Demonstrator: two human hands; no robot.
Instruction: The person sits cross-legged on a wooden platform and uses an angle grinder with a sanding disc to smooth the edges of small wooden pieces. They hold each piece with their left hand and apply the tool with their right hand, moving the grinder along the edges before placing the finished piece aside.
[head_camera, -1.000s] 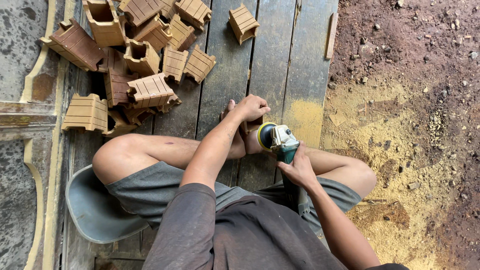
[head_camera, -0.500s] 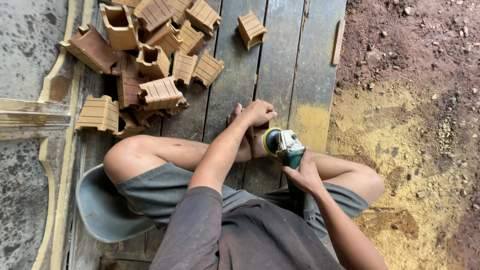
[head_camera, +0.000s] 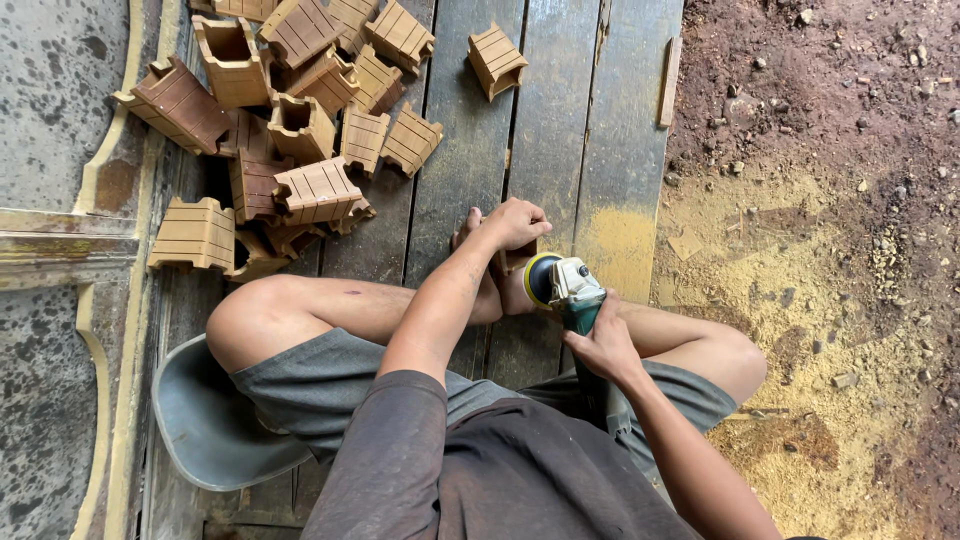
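Note:
I sit cross-legged on dark wooden planks. My left hand is closed over a small wooden piece, mostly hidden under the fingers and pressed against my foot. My right hand grips the body of a green angle grinder, whose yellow-rimmed disc end touches that piece just below my left hand.
A pile of carved, grooved wooden blocks lies at the upper left, with one block apart. Sawdust covers bare soil on the right. A thin wood strip lies at the plank edge. A grey plastic seat is under me.
The view has shifted slightly; both hands stay on the piece and grinder, with the grinder still against the wood.

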